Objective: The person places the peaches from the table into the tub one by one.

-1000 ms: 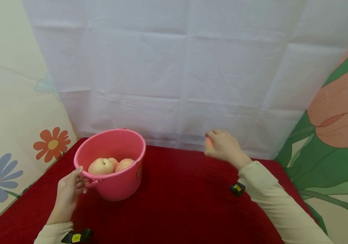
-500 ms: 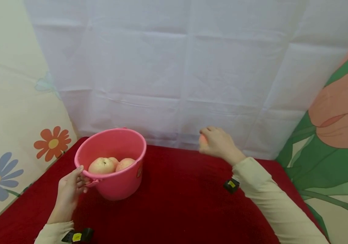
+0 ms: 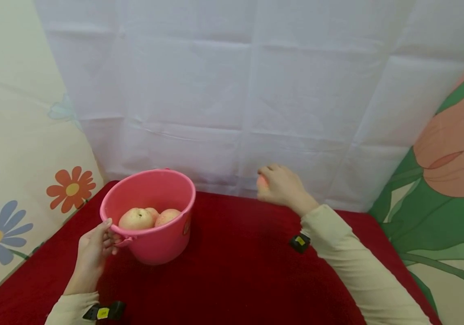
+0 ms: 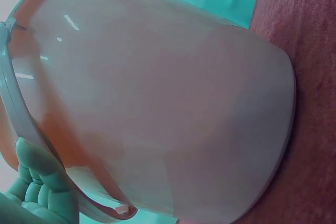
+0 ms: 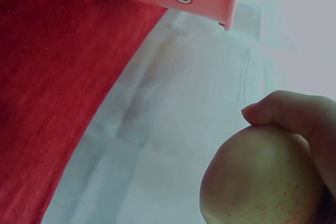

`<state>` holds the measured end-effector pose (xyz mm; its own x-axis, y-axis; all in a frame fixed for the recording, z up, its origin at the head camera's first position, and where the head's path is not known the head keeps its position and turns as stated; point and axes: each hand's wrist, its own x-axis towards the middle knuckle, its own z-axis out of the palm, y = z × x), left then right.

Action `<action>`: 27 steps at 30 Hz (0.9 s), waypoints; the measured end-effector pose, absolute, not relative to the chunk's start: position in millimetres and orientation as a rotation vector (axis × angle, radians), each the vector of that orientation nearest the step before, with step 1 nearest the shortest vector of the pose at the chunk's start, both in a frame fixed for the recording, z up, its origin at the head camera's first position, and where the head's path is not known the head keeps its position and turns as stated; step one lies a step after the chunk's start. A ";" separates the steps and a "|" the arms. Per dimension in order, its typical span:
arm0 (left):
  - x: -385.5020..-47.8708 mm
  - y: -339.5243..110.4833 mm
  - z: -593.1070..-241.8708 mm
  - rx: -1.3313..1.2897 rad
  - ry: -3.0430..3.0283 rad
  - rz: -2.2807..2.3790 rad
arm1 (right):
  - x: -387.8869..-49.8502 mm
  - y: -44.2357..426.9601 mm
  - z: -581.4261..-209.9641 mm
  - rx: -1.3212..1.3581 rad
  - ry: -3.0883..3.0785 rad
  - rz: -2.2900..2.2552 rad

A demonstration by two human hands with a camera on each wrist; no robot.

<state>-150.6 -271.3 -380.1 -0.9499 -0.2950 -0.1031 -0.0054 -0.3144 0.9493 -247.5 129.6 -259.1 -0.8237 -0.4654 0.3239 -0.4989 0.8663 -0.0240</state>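
Observation:
A pink bucket (image 3: 160,248) stands at the left of the red-covered table, with several peaches (image 3: 137,219) lying inside it. My left hand (image 3: 91,250) grips the bucket's near-left rim by the handle. In the left wrist view the left thumb (image 4: 37,156) lies against the rim, and the bucket wall (image 4: 173,87) fills most of the picture. Well to the bucket's right, my right hand (image 3: 282,187) holds another peach (image 5: 262,177) above the table. From the head only a small part of this peach shows past the fingers.
Red cloth (image 3: 240,271) covers the table. White sheeting (image 3: 199,90) hangs close behind its far edge. Flower-patterned cloth stands on the left (image 3: 8,135) and on the right (image 3: 451,180).
My right hand has moved steadily left toward the bucket and slightly up, carrying the peach. The left hand keeps its grip on the bucket, which stays in place.

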 end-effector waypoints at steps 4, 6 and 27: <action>-150.4 -271.2 -380.5 0.381 -1.719 -2.373 | -250.3 123.8 -259.6 0.738 -2.732 0.149; -150.4 -271.2 -380.5 0.378 -1.722 -2.370 | -251.5 121.0 -259.5 0.739 -2.727 0.155; -148.8 -271.2 -380.5 0.386 -1.717 -2.378 | -255.9 88.8 -249.1 0.758 -2.710 0.161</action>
